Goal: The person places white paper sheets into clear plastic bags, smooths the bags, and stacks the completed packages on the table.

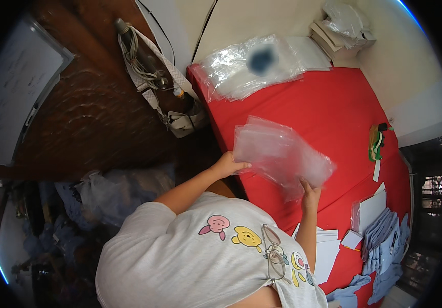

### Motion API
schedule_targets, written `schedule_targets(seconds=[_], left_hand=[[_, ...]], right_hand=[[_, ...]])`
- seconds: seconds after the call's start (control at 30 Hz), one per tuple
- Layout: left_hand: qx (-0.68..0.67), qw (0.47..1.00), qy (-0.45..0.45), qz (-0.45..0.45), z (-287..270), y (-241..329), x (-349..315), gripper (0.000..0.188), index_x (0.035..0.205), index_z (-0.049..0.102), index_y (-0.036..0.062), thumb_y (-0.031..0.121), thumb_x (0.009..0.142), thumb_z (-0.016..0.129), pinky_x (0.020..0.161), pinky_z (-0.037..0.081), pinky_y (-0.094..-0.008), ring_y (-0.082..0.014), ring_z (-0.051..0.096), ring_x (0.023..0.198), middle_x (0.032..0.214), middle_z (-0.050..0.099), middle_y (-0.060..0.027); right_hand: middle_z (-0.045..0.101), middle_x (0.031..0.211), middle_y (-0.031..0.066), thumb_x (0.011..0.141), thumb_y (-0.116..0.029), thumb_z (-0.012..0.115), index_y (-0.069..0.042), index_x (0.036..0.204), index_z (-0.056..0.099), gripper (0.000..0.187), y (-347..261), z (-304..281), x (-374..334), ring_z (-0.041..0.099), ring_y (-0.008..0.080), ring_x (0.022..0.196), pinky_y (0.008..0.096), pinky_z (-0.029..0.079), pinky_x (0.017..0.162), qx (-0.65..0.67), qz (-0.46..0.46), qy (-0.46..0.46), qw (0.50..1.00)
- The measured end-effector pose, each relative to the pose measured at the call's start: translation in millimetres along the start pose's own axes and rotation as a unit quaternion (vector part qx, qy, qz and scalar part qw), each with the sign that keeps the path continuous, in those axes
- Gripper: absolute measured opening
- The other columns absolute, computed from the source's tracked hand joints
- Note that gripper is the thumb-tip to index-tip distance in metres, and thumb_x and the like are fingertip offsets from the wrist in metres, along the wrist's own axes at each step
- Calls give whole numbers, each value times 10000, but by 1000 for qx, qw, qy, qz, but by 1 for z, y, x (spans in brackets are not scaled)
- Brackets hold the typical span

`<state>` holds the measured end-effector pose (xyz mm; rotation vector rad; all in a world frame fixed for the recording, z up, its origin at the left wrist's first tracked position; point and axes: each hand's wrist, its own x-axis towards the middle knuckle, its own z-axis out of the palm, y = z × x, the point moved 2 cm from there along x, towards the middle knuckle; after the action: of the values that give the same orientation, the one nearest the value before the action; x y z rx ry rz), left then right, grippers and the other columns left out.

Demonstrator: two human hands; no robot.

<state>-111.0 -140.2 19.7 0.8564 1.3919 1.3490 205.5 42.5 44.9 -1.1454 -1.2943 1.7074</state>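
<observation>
Between my two hands I hold a stack of clear plastic bags (280,149) over the near left part of a red-covered table (334,113). My left hand (228,165) grips the bags' left edge, with the thumb on top and the other fingers mostly hidden beneath. At the lower right corner, my right hand (309,192) pinches the plastic between thumb and fingers. The bags look slightly fanned out, and the red cloth shows through them.
Clear plastic packaging (252,66) lies at the table's far edge, near a stack of cardboard (334,43). To the right are folded blue garments (380,233), white sheets (326,254) and a green tape dispenser-like object (375,143). A bag with straps (180,118) hangs at left.
</observation>
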Motion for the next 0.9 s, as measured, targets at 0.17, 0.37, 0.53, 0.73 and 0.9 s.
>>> schedule_targets(seconds=[0.17, 0.37, 0.53, 0.73, 0.9], left_hand=[[9, 996, 88, 0, -30, 1, 15, 244, 1252, 738, 29, 175, 1057, 729, 945, 542, -303, -100, 670, 1029, 1123, 759, -9], [-78, 970, 227, 48, -116, 9, 43, 219, 1211, 755, 35, 198, 1071, 714, 875, 535, -293, -88, 654, 942, 1057, 751, 16], [-147, 927, 326, 113, -180, 70, 109, 197, 1213, 742, 39, 161, 1059, 731, 935, 507, -289, -82, 642, 1034, 1140, 729, 22], [-102, 902, 413, 75, -254, 32, 194, 287, 1299, 696, -33, 127, 1062, 684, 983, 514, -333, -181, 682, 1087, 1206, 753, -93], [-68, 923, 379, -8, -256, 7, 229, 333, 1300, 680, -83, 132, 1046, 673, 984, 527, -369, -253, 711, 1109, 1230, 761, -189]], right_hand=[[784, 1076, 80, 972, -77, 798, 31, 1214, 744, 271, -61, 52, 48, 716, 152, 956, 315, 560, 884, -81, -7, -50, 995], [785, 1096, 87, 975, -85, 791, 27, 1236, 721, 293, -159, 193, 119, 726, 155, 969, 309, 569, 875, -71, -60, -173, 981], [772, 1105, 68, 1015, -123, 747, 3, 1238, 717, 258, -217, 313, 220, 717, 151, 964, 323, 577, 865, 53, -18, -223, 973], [750, 1212, 99, 1096, -279, 613, -38, 1389, 681, 385, -71, 368, 418, 712, 253, 1070, 364, 576, 929, -246, -406, -167, 864], [651, 1446, 160, 1080, -312, 574, -80, 1477, 631, 464, 65, 361, 510, 612, 323, 1295, 425, 550, 992, -309, -404, -160, 846]])
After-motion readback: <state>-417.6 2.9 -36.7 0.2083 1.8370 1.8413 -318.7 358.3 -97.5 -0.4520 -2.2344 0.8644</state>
